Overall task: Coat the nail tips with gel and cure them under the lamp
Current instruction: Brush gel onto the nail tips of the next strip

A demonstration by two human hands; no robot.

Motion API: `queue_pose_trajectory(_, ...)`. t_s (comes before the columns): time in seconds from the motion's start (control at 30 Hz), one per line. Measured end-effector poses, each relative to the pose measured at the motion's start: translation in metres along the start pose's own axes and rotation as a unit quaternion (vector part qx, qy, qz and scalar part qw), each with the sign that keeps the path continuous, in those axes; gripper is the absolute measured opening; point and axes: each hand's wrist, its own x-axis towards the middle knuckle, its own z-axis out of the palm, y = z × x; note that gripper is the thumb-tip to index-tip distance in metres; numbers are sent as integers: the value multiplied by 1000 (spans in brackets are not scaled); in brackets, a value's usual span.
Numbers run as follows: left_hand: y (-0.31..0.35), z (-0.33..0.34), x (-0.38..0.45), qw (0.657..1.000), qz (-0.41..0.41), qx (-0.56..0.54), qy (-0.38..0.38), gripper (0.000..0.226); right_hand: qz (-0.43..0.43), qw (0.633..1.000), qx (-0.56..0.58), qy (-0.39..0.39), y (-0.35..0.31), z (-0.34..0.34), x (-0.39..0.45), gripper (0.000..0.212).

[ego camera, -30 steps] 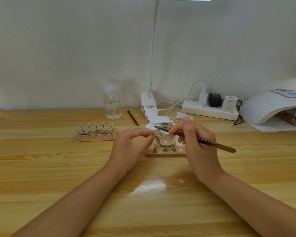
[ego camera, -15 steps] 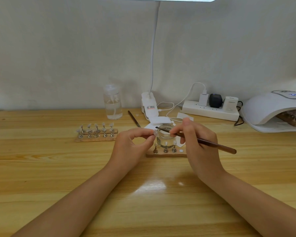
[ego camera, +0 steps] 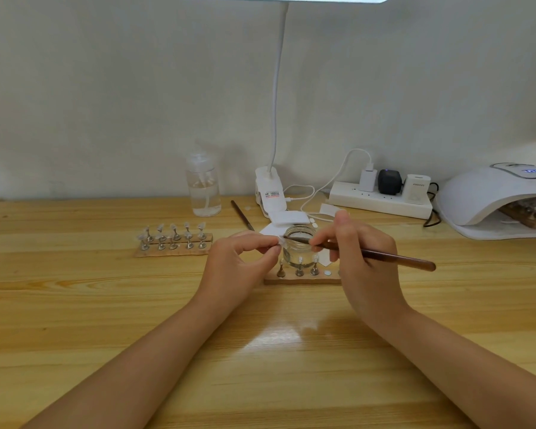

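Above the wooden table (ego camera: 75,305), nail tip (ego camera: 281,239) pinched in left hand (ego camera: 239,264), brush (ego camera: 381,254) gripped in right hand (ego camera: 362,258).

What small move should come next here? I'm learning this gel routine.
Probably draw the brush along the nail tip to spread the gel. The left hand pinches the tip in front of the glass jar, the right hand holds the brush, and its bristles already meet the tip.
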Motion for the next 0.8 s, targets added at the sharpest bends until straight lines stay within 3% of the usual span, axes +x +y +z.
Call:
queue_pose_trajectory(0.2, -1, 0, 0, 1000, 6, 11, -4, 19, -11, 998, -46, -39, -1, 3, 0, 36)
queue_pose_trajectory(0.57, 0, -1, -1, 1000, 11, 12, 5, 29, 32, 999, 38, 13, -3, -1, 0, 42)
queue_pose_trajectory(0.8, 0, 0, -1, 1000, 5, -7, -7, 17, 79, 994, 66, 28, -7, -4, 2, 46)
